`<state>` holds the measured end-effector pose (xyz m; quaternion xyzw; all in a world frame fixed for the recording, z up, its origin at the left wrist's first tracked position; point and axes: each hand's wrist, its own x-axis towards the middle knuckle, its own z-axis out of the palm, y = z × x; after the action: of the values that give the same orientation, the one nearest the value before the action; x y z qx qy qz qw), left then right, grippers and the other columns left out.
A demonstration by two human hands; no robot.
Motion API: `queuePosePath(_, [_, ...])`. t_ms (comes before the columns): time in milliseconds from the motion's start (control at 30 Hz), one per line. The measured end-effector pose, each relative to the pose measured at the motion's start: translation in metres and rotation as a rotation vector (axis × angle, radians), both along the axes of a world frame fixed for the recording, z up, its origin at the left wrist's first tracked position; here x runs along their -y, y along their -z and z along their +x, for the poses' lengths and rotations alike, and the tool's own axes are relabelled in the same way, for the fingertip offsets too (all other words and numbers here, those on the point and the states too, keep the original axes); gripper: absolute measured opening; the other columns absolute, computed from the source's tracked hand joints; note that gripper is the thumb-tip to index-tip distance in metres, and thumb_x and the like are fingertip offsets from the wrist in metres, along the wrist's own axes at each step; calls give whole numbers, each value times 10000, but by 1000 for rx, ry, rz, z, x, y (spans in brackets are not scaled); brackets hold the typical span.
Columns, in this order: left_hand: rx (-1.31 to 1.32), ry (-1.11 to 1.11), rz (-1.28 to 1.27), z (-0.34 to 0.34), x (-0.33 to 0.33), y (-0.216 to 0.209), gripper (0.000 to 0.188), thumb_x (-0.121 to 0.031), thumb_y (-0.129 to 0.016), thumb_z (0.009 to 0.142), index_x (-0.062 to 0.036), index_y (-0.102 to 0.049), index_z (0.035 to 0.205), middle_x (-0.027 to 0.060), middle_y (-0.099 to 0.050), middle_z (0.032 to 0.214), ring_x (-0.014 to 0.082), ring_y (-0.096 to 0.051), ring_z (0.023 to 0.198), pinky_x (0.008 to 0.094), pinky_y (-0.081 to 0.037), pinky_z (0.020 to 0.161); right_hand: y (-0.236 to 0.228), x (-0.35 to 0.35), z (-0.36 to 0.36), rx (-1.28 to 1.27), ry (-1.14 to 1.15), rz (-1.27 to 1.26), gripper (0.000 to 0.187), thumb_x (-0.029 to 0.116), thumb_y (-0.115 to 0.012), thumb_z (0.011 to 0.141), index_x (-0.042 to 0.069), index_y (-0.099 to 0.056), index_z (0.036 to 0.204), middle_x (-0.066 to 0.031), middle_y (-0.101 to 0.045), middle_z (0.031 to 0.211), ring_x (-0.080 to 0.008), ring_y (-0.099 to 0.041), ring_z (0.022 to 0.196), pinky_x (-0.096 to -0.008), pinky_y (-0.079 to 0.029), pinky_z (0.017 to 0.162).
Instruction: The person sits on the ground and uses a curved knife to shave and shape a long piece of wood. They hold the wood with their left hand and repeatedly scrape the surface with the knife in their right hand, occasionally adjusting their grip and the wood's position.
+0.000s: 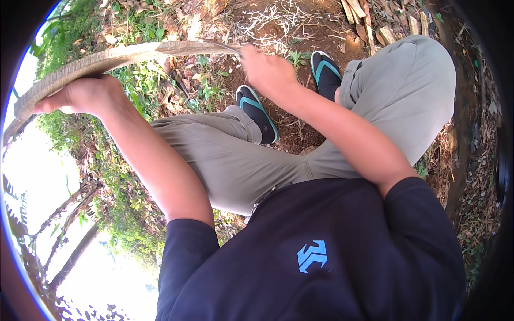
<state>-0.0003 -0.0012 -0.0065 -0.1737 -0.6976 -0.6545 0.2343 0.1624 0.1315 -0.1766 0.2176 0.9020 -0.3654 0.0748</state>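
A long, pale brown strip of wood or palm stalk (134, 52) crosses the upper left, its curve partly due to the lens. My left hand (88, 96) is closed around its underside near the left end; most of the fingers are hidden behind it. At the other end, my right hand (269, 70) is closed in a fist around the handle of what looks like a knife (225, 47). Its thin, dark blade points left and lies against the strip's right end. The handle is hidden inside the fist.
My feet in black and teal flip-flops (258, 113) rest on brown soil (284, 120) between my bent knees. Pale shavings (281, 24) lie ahead, and split wood pieces (367, 21) at the upper right. Grass and dry leaves (131, 214) cover the left side.
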Motion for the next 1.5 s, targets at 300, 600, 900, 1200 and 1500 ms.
queuePosePath(300, [-135, -15, 228, -27, -6, 1, 875, -801, -5, 749, -81, -442, 987, 161, -494, 986, 219, -530, 961, 414, -452, 859, 81, -26, 17, 502, 148, 53, 269, 144, -459, 882, -4, -553, 1086, -187, -621, 1111, -305, -614, 1037, -391, -499, 838])
queuePosePath(600, [31, -73, 360, -33, 9, 1, 764, -795, -67, 783, -108, -398, 744, 49, -473, 653, 150, -508, 615, 296, -470, 593, -11, -37, -1, 146, 68, -42, 404, 284, -358, 952, -47, -585, 994, -250, -626, 974, -365, -627, 891, -462, -487, 792])
queuePosePath(900, [143, 116, 457, -19, 13, -2, 498, -545, -156, 876, -155, -313, 609, 1, -336, 477, 118, -327, 393, 241, -301, 376, 20, 5, 5, 13, 142, -332, 417, 303, -349, 955, -59, -556, 963, -260, -627, 865, -406, -613, 842, -484, -459, 791])
queuePosePath(1200, [127, 82, 448, -19, 13, -1, 504, -510, -132, 885, -148, -340, 602, 14, -343, 460, 122, -326, 374, 242, -300, 357, 18, 19, 7, 21, 157, -286, 391, 319, -351, 968, -48, -484, 939, -301, -604, 786, -456, -598, 773, -536, -446, 699])
queuePosePath(1500, [126, 90, 491, -17, 9, -1, 437, -410, -144, 860, -145, -339, 572, 11, -348, 479, 141, -346, 370, 246, -306, 358, 24, 23, 8, 12, 142, -223, 379, 324, -371, 963, -41, -471, 961, -274, -617, 773, -444, -606, 752, -532, -453, 668])
